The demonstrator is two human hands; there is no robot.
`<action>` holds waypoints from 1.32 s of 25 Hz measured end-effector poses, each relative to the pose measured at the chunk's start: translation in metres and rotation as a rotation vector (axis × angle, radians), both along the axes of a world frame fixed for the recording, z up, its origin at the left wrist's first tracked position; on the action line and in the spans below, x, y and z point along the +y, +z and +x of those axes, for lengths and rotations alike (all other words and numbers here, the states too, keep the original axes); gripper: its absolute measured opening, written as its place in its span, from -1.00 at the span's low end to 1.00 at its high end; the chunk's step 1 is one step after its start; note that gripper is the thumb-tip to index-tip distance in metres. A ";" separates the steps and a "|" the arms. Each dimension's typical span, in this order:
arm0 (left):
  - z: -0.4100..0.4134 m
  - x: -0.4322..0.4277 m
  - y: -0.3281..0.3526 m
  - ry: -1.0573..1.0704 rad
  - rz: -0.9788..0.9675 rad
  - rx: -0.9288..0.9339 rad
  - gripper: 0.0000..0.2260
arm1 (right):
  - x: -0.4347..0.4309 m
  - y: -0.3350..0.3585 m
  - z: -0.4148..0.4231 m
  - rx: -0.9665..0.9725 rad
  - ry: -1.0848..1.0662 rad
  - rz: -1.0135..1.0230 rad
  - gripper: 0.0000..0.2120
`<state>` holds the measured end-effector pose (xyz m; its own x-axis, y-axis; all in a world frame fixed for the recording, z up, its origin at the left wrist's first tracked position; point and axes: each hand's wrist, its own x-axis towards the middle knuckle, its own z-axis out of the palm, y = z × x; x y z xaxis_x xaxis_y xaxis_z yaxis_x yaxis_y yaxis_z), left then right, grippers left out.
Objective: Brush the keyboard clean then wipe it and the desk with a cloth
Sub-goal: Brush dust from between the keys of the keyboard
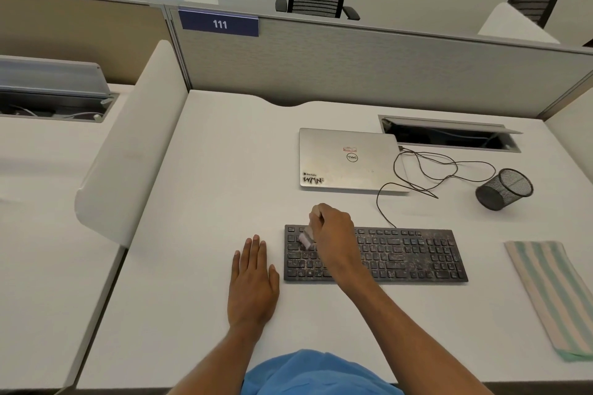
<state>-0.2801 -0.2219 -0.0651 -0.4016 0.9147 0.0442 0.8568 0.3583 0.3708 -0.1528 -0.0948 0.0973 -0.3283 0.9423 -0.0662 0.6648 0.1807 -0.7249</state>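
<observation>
Blue shirt (308, 372), keyboard (410, 255), mesh cup (503, 189)

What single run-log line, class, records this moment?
step: brushing | right hand: grips small pale brush at dusty black keyboard, left end | left hand: flat on white desk | striped green-and-cream cloth: right of keyboard

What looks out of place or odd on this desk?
The keyboard is speckled all over with pale debris; the right hand holds a brush at its left end. A thin cable sprawls loosely beside the laptop. Nothing looks damaged.
</observation>
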 end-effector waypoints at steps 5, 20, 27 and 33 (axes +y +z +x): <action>-0.001 0.000 0.000 -0.006 -0.002 0.007 -0.45 | -0.001 -0.004 -0.003 -0.034 0.004 0.051 -0.72; 0.000 0.001 0.002 0.004 0.008 -0.002 -0.45 | 0.000 -0.003 0.003 0.050 0.089 -0.045 -0.70; -0.001 0.001 0.001 0.002 0.014 -0.015 -0.45 | 0.008 -0.019 0.000 -0.057 0.127 -0.026 -0.72; -0.002 0.001 -0.001 0.008 0.007 -0.022 -0.44 | 0.015 -0.017 0.001 0.019 0.091 -0.011 -0.71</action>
